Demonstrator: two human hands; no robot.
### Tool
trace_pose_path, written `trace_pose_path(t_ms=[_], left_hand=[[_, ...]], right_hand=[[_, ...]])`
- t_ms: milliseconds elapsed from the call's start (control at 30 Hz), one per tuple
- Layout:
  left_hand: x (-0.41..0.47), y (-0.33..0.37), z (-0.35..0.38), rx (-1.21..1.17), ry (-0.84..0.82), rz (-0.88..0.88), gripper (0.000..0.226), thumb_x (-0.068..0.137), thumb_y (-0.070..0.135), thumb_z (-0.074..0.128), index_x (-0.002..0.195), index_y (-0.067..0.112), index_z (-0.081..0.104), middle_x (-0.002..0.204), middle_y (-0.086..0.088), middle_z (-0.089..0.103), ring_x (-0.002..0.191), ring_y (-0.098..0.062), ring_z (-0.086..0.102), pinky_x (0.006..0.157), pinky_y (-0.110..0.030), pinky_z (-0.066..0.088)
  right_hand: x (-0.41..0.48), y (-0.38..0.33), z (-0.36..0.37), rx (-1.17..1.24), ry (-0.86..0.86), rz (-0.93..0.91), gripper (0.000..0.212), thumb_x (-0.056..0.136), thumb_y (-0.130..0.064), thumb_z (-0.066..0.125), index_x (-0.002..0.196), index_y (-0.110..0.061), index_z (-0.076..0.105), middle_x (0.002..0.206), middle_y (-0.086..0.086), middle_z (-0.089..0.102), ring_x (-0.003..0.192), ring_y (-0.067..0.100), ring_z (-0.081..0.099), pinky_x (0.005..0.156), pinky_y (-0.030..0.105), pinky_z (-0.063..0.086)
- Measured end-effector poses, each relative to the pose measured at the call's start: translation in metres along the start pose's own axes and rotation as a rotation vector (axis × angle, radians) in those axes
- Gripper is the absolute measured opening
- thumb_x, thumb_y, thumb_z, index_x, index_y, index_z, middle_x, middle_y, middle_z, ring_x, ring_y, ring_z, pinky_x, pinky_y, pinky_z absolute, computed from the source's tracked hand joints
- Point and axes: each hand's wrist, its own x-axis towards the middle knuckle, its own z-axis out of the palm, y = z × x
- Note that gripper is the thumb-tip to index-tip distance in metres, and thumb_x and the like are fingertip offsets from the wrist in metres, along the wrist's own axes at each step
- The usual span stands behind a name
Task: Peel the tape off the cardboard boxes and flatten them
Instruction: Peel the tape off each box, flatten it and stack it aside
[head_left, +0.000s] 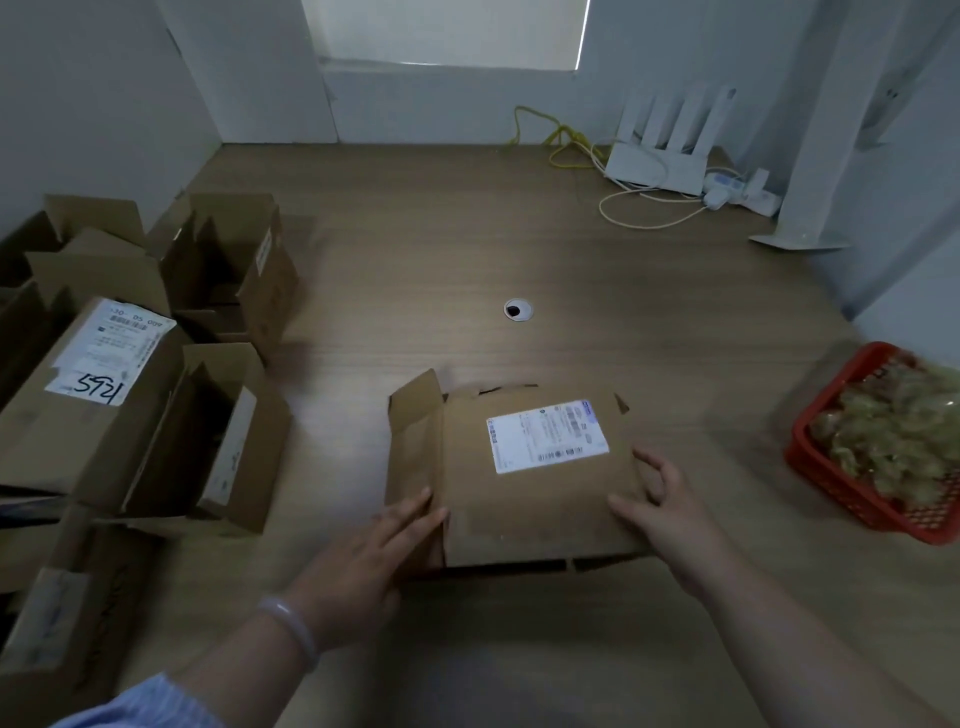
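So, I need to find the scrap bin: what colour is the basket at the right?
The basket is red, seen best in the head view.

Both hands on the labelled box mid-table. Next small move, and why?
Probably press down with both palms to collapse it. The left hand lies straight-fingered against the left side of the cardboard box, and the right hand rests on its right edge. The left flap stands open, and a dark gap shows under the near edge.

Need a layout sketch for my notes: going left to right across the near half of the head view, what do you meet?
open boxes → left hand → labelled box → right hand → red basket
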Motion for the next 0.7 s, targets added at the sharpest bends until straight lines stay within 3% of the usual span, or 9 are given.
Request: trace_pose_path(t_ms=[133, 233, 267, 367, 400, 467, 533, 567, 700], left_hand=[[0.006, 0.005, 0.013, -0.009, 0.035, -0.034, 0.072, 0.085, 0.043, 0.045, 0.146, 0.048, 0.006, 0.157, 0.015, 0.011, 0.139, -0.008, 0.024, 0.110, -0.022, 0.017], [0.021, 0.015, 0.019, -0.011, 0.123, -0.099, 0.066, 0.084, 0.055, 0.029, 0.147, 0.037, 0.023, 0.148, 0.004, 0.035, 0.132, -0.020, 0.040, 0.109, -0.029, 0.030], [0.029, 0.016, 0.021, 0.004, 0.151, -0.108, 0.069, 0.083, 0.059, 0.024, 0.148, 0.037, 0.021, 0.151, 0.003, 0.031, 0.135, -0.022, 0.037, 0.111, -0.031, 0.028], [0.050, 0.015, 0.033, 0.062, 0.078, -0.184, 0.084, 0.073, 0.069, 0.003, 0.151, 0.036, 0.002, 0.160, 0.009, -0.002, 0.145, -0.020, 0.006, 0.117, -0.034, 0.010], [0.056, 0.014, 0.039, 0.093, 0.054, -0.207, 0.088, 0.071, 0.070, 0.001, 0.151, 0.034, 0.001, 0.160, 0.008, -0.003, 0.146, -0.021, 0.004, 0.116, -0.035, 0.010], [0.065, 0.012, 0.046, 0.163, 0.031, -0.230, 0.090, 0.073, 0.073, 0.010, 0.151, 0.029, 0.016, 0.159, 0.001, 0.017, 0.143, -0.026, 0.020, 0.114, -0.041, 0.022], [0.071, 0.009, 0.056, 0.183, 0.007, -0.240, 0.085, 0.075, 0.072, 0.028, 0.142, 0.023, 0.043, 0.142, -0.007, 0.048, 0.130, -0.029, 0.040, 0.106, -0.045, 0.037], [0.073, 0.006, 0.062, 0.180, 0.030, -0.231, 0.082, 0.075, 0.071, 0.034, 0.137, 0.020, 0.049, 0.136, -0.009, 0.053, 0.128, -0.029, 0.040, 0.105, -0.046, 0.038], [0.075, 0.002, 0.080, 0.178, 0.127, -0.192, 0.081, 0.079, 0.068, 0.040, 0.144, 0.020, 0.040, 0.150, -0.009, 0.037, 0.140, -0.026, 0.028, 0.110, -0.048, 0.021]], right_hand=[[-0.001, 0.035, 0.004, -0.121, -0.011, 0.057, 0.092, 0.077, 0.013, 0.066, 0.148, -0.023, 0.021, 0.132, 0.004, 0.055, 0.112, 0.017, 0.059, 0.101, 0.040, 0.046], [0.001, 0.054, 0.006, -0.280, -0.001, 0.068, 0.097, 0.076, 0.004, 0.071, 0.150, -0.022, 0.015, 0.140, 0.003, 0.050, 0.122, 0.018, 0.053, 0.104, 0.037, 0.043], [0.002, 0.057, 0.007, -0.375, 0.005, 0.077, 0.098, 0.075, -0.003, 0.073, 0.151, -0.023, 0.013, 0.139, 0.001, 0.050, 0.122, 0.018, 0.053, 0.102, 0.034, 0.043], [0.011, 0.062, 0.008, -0.689, 0.031, 0.039, 0.100, 0.074, -0.022, 0.076, 0.152, -0.021, 0.014, 0.143, 0.003, 0.045, 0.128, 0.020, 0.046, 0.103, 0.028, 0.039], [0.013, 0.061, 0.009, -0.830, 0.037, 0.004, 0.098, 0.074, -0.027, 0.075, 0.151, -0.020, 0.016, 0.143, 0.004, 0.042, 0.130, 0.020, 0.042, 0.105, 0.028, 0.037], [0.017, 0.060, 0.013, -1.075, 0.008, -0.072, 0.092, 0.075, -0.030, 0.068, 0.151, -0.021, 0.015, 0.147, 0.006, 0.030, 0.135, 0.022, 0.030, 0.109, 0.029, 0.031], [0.021, 0.061, 0.023, -1.208, -0.053, -0.157, 0.087, 0.080, -0.034, 0.054, 0.152, -0.026, 0.006, 0.157, 0.005, 0.006, 0.144, 0.023, 0.011, 0.116, 0.032, 0.019], [0.023, 0.063, 0.030, -1.253, -0.052, -0.239, 0.082, 0.082, -0.038, 0.046, 0.152, -0.027, 0.005, 0.160, 0.004, -0.002, 0.146, 0.024, 0.003, 0.118, 0.035, 0.016], [0.038, 0.086, 0.051, -1.313, -0.012, -0.392, 0.081, 0.081, -0.061, 0.035, 0.149, -0.017, 0.027, 0.157, 0.011, 0.021, 0.144, 0.027, 0.017, 0.112, 0.045, 0.026]])
